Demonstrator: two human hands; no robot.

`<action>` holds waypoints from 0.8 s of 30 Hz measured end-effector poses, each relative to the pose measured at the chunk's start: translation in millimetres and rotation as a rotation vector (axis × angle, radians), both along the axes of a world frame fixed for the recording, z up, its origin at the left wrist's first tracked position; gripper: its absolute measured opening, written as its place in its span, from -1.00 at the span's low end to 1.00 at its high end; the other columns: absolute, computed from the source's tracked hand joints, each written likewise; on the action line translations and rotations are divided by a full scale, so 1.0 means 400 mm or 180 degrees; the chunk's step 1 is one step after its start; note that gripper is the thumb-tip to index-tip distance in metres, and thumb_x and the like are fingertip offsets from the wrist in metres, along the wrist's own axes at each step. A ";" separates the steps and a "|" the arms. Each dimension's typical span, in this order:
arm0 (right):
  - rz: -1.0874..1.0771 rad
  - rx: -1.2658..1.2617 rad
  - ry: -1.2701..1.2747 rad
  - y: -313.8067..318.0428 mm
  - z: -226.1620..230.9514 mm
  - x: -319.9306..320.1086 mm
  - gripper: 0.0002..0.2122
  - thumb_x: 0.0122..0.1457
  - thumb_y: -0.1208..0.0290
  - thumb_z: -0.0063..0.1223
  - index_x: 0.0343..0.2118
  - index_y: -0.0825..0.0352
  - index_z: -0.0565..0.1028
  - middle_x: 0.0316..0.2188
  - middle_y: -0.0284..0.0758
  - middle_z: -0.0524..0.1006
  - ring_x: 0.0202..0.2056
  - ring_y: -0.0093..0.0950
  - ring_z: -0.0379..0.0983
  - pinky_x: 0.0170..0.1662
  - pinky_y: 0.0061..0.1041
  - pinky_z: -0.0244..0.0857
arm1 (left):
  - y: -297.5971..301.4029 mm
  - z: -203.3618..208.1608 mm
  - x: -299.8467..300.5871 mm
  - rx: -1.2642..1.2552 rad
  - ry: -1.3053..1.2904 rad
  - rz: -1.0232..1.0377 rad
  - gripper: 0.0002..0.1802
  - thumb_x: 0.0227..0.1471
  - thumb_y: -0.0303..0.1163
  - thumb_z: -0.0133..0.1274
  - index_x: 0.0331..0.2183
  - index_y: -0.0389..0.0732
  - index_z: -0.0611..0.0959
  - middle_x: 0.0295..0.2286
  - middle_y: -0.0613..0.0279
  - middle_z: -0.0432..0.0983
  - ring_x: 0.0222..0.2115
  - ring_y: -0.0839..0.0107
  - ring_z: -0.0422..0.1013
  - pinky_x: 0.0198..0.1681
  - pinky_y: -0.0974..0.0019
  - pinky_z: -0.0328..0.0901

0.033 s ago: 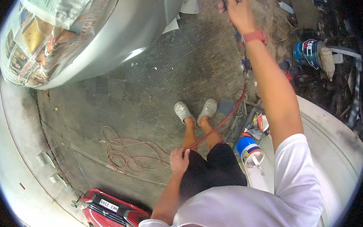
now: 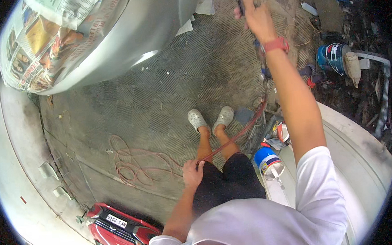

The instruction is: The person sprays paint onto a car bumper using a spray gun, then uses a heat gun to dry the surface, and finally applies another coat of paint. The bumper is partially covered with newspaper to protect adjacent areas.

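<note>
My right hand (image 2: 260,22), with a red band on its wrist, reaches out at the top edge, its fingers wrapped round a spray gun (image 2: 242,5). The gun's grey cup is partly cut off by the edge of the view. A red hose (image 2: 232,139) runs from below the right hand, past my legs, to my left hand (image 2: 193,172). My left hand is closed round the hose in front of my black shorts. Left of the gun is a silver-grey curved car body panel (image 2: 125,46), partly masked with newspaper (image 2: 45,37).
Loose coils of the hose (image 2: 136,167) lie on the floor to the left. A blue-and-white paint can (image 2: 269,163) stands close by my right side on a pale panel (image 2: 338,128). A blue bucket (image 2: 330,58) sits among clutter at right. A red car (image 2: 121,228) is at lower left.
My right hand and the spray gun have come slightly nearer, with more of the gun in view. The hose near my right arm has shifted a little. My left hand stays put.
</note>
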State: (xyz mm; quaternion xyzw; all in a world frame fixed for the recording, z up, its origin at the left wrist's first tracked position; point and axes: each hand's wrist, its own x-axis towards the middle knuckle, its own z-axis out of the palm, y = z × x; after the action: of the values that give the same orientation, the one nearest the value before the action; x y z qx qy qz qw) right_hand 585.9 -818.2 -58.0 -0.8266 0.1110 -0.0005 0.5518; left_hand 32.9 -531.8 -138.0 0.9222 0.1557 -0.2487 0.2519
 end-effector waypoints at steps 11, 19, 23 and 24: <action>0.1746 0.1084 0.0347 0.202 0.159 -0.382 -0.53 0.54 0.04 -0.08 0.30 0.25 0.53 -0.46 -0.47 0.59 -0.49 -0.68 0.42 -0.33 -0.59 0.36 | 0.052 0.096 -0.007 0.0074 0.0376 -0.0453 -0.65 0.20 -0.01 0.27 -0.22 -0.10 0.81 -0.28 0.06 0.62 -0.15 -0.05 0.52 -0.01 -0.05 0.38; 0.1418 0.0968 0.0755 0.119 0.188 -0.226 -0.52 0.53 -0.03 -0.10 0.02 0.36 0.64 -0.46 -0.40 0.64 -0.51 -0.65 0.48 -0.46 -0.57 0.34 | 0.019 0.128 0.031 -0.0215 0.0198 -0.0387 -0.64 0.21 -0.02 0.27 -0.22 -0.12 0.81 -0.31 0.06 0.61 -0.20 -0.07 0.53 -0.07 -0.09 0.40; 0.0893 0.0552 0.0630 0.020 0.137 -0.078 -0.37 0.46 -0.23 -0.12 -0.08 0.36 0.67 -0.47 -0.32 0.69 -0.62 -0.52 0.46 -0.51 -0.46 0.39 | -0.013 0.126 0.096 -0.0247 -0.0162 -0.0352 -0.66 0.22 -0.06 0.27 -0.23 -0.15 0.80 -0.35 0.05 0.61 -0.24 -0.07 0.54 -0.11 -0.08 0.41; 0.0802 0.0500 0.0596 0.000 0.129 -0.037 -0.37 0.46 -0.23 -0.13 -0.08 0.37 0.66 -0.46 -0.31 0.69 -0.62 -0.51 0.47 -0.52 -0.46 0.39 | -0.024 0.130 0.118 -0.0276 -0.0151 -0.0303 -0.67 0.22 -0.07 0.26 -0.23 -0.15 0.80 -0.35 0.05 0.61 -0.23 -0.06 0.53 -0.10 -0.08 0.40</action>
State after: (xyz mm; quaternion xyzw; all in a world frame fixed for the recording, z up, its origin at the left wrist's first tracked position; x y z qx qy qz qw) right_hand 571.0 -818.3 -6.6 -0.7847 0.0572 0.1543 0.5976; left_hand 80.2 -541.3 -86.0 0.9224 0.0948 -0.2450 0.2832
